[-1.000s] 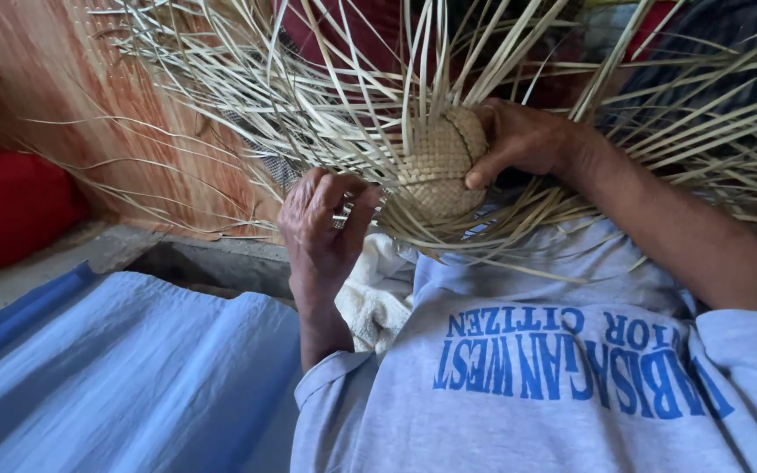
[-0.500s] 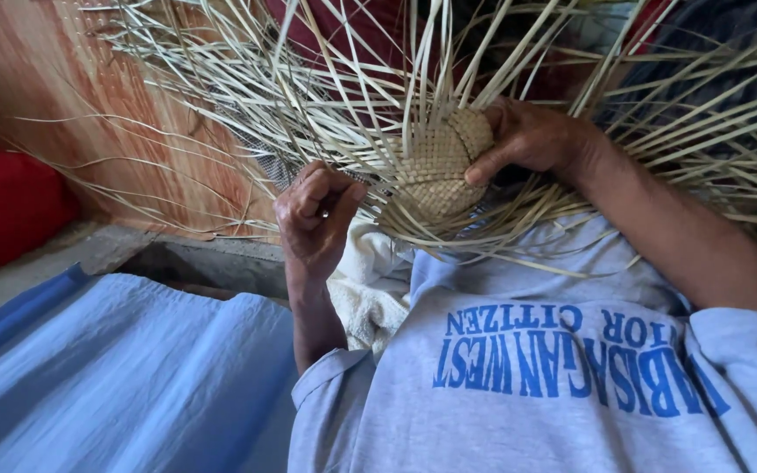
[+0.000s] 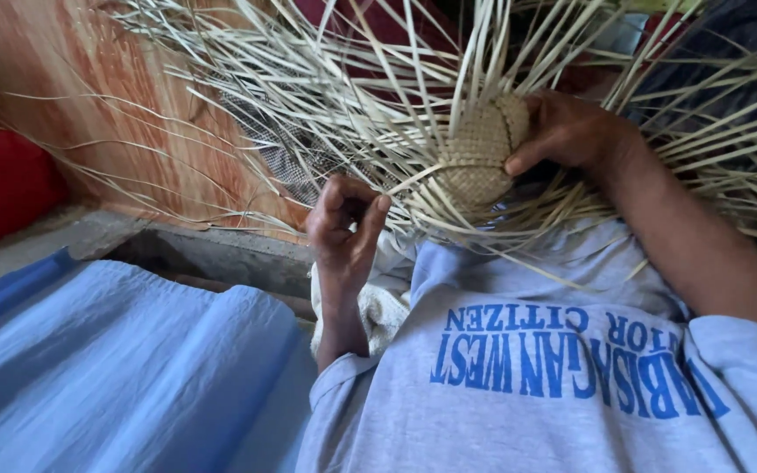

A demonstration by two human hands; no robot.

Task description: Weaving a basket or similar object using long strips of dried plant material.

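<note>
While our right hand (image 3: 571, 131) presses the small woven dome (image 3: 477, 156) against the chest, thumb clamped on its edge, our left hand (image 3: 343, 229) pinches 1 loose straw strip (image 3: 396, 215). Pulling hard may snap it; loosening the thumb may slacken the weave.

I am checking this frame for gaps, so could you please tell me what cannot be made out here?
Head view:
- Left hand: its grip on the pale loose straw strips is hidden by curled fingers.
- Right hand: fingers hidden behind the small tan woven straw dome.
- Strip ends: cut off by the top and right edges.
</note>
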